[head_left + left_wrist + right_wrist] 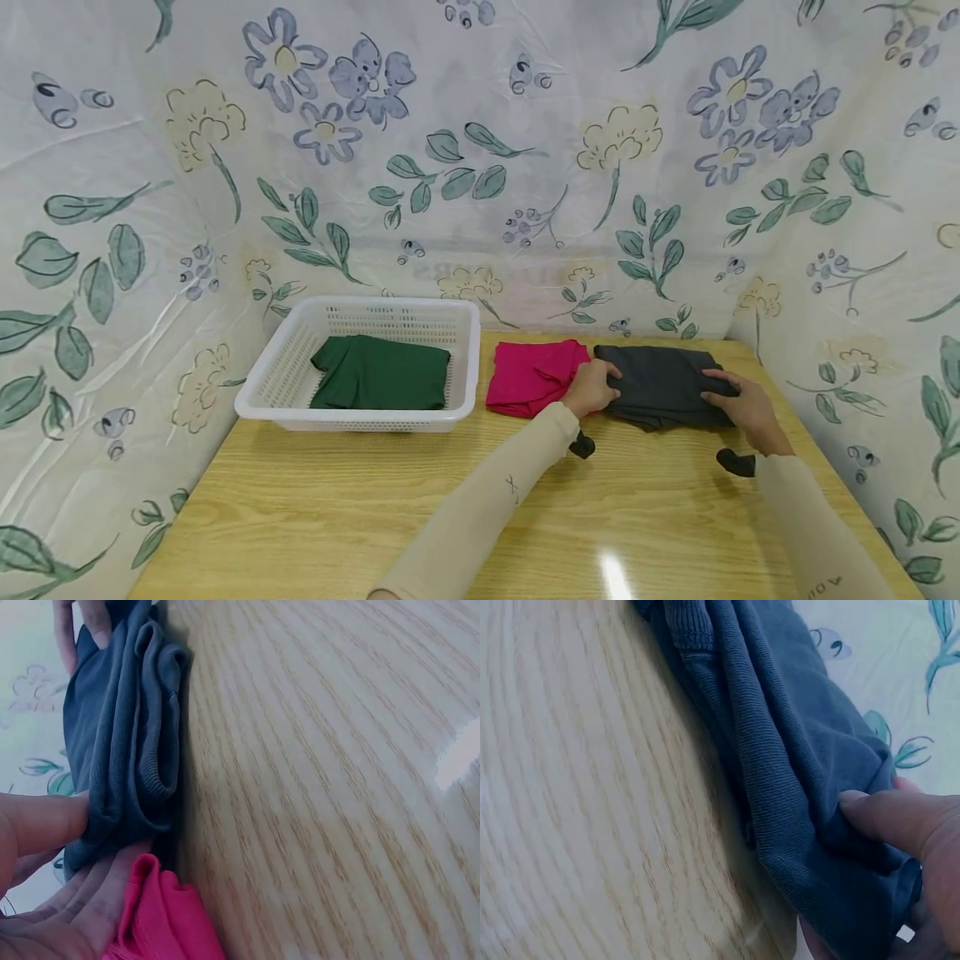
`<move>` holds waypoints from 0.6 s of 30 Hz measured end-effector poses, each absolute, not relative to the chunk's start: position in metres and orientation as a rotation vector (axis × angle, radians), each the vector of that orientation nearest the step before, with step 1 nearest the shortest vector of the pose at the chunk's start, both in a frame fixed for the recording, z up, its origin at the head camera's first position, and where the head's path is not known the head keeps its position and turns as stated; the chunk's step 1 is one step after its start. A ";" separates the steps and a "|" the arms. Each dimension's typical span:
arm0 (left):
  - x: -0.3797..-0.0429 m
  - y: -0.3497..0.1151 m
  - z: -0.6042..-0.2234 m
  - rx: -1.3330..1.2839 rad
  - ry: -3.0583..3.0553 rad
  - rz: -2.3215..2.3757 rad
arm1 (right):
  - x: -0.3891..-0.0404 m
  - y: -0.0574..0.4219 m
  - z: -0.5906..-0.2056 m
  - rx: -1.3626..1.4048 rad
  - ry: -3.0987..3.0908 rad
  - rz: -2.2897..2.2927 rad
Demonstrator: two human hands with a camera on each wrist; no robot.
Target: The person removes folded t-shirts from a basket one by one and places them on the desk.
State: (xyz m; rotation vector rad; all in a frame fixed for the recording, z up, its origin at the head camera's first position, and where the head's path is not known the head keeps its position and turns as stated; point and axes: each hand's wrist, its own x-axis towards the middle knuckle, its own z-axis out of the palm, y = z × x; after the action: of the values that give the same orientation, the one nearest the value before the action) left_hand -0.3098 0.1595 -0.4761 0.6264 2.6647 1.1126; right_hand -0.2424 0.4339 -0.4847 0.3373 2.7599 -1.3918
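Note:
A folded dark grey garment lies at the back right of the table, its stacked layers and a ribbed edge showing in the left wrist view. My left hand grips its left end, thumb on top and fingers under the layers. At the opposite end, my right hand pinches the cloth, with the thumb pressed on the upper fold and the other fingers partly hidden beneath. A folded pink garment lies right beside the left hand, which overlaps its edge in the head view.
A white plastic basket stands at the back left with a folded green garment inside. Floral cloth hangs behind and along both sides of the wooden table. Dark straps are at the wrists.

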 end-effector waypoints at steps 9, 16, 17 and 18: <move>-0.311 0.154 -0.472 0.678 2.676 1.103 | -0.244 0.434 -0.485 0.337 2.820 -1.304; -0.318 0.145 -0.469 0.728 2.634 1.155 | -0.241 0.432 -0.482 0.323 2.932 -1.258; -0.319 0.144 -0.468 0.733 2.612 1.170 | -0.240 0.431 -0.481 0.331 2.953 -1.268; -0.319 0.143 -0.467 0.735 2.589 1.188 | -0.239 0.430 -0.480 0.345 2.979 -1.278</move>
State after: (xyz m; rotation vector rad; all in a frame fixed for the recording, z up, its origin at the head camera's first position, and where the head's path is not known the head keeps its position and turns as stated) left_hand -0.3194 0.1426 -0.4671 0.7347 2.5892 1.1876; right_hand -0.2390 0.4304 -0.4801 0.3451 2.9794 -1.2777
